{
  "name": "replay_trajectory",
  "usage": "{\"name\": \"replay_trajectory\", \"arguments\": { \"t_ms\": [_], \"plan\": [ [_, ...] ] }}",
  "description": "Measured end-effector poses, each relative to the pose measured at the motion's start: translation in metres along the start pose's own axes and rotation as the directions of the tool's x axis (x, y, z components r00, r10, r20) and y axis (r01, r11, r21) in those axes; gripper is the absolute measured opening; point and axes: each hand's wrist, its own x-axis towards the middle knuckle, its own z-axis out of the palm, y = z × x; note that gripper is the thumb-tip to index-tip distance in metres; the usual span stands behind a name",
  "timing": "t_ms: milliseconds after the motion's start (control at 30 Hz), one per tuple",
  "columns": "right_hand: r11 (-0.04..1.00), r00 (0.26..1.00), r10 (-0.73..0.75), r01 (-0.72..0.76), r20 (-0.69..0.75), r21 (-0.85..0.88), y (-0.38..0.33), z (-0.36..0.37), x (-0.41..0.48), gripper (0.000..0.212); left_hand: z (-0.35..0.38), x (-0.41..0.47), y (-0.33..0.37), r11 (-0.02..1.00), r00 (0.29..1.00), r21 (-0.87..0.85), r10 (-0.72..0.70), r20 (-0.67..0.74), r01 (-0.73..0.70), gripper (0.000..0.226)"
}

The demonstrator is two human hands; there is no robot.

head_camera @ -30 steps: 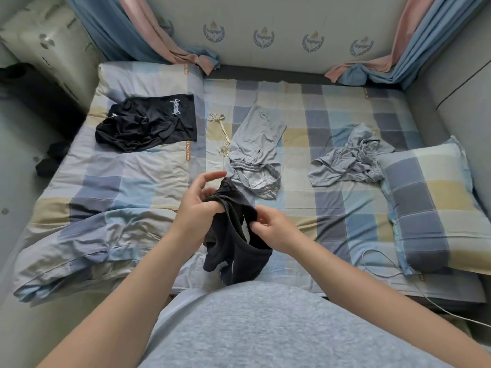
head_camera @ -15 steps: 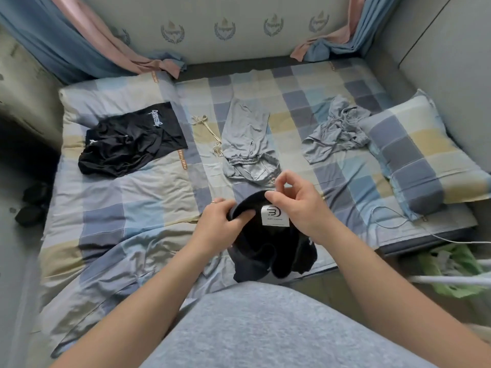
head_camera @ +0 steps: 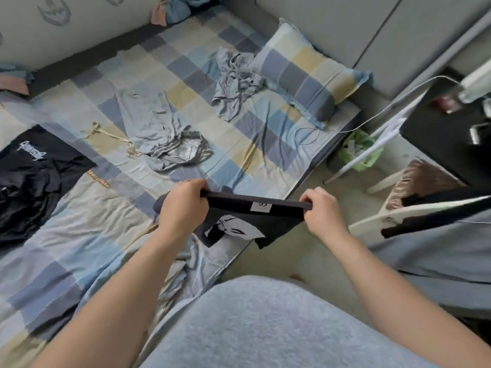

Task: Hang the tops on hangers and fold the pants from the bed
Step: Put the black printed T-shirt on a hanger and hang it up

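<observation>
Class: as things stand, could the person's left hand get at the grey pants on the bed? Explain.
Probably not yet. The left hand grips the held top, which is stretched taut to the right hand. The sheet between it and the grey pants looks free, so letting go should suffice.
</observation>
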Motion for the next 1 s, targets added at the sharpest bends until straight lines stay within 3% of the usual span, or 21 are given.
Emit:
{"name": "replay_trajectory", "arguments": {
  "t_ms": [133,233,333,467,633,800,867,1000],
  "plan": [
    [0.974,0.981,0.192,-0.186,-0.037,0.127,0.05,-0.023,-0.038,0.03,0.02,0.009,0.031,0.985,0.966,0.007,0.169,0.193,-0.174,0.027],
    [0.924,0.964,0.262,-0.262,0.041,0.277,0.096,-0.055,-0.069,0.035,0.041,0.013,0.06,0.956,0.892,-0.071,0.292,0.346,-0.285,0.026],
    [0.85,0.958,0.285,-0.267,0.03,0.454,0.144,-0.093,-0.112,0.038,0.067,0.004,0.106,0.923,0.8,-0.191,0.385,0.46,-0.335,0.024],
    [0.765,0.949,0.315,-0.236,-0.029,0.599,0.211,-0.136,-0.173,0.035,0.108,-0.024,0.184,0.882,0.719,-0.322,0.468,0.513,-0.344,0.023],
    [0.714,0.905,0.382,-0.16,-0.188,0.682,0.296,-0.187,-0.247,0.03,0.157,-0.072,0.301,0.785,0.625,-0.427,0.617,0.478,-0.449,0.018],
    [0.724,0.779,0.5,-0.136,-0.379,0.676,0.372,-0.243,-0.313,0.021,0.216,-0.113,0.424,0.681,0.548,-0.417,0.732,0.405,-0.602,0.017],
    [0.733,0.706,0.543,-0.136,-0.454,0.666,0.397,-0.272,-0.341,0.008,0.236,-0.132,0.475,0.639,0.514,-0.428,0.768,0.381,-0.639,0.024],
    [0.773,0.527,0.596,-0.173,-0.606,0.61,0.444,-0.332,-0.394,0.006,0.263,-0.172,0.586,0.533,0.402,-0.468,0.844,0.354,-0.705,0.028]
  ]
}}
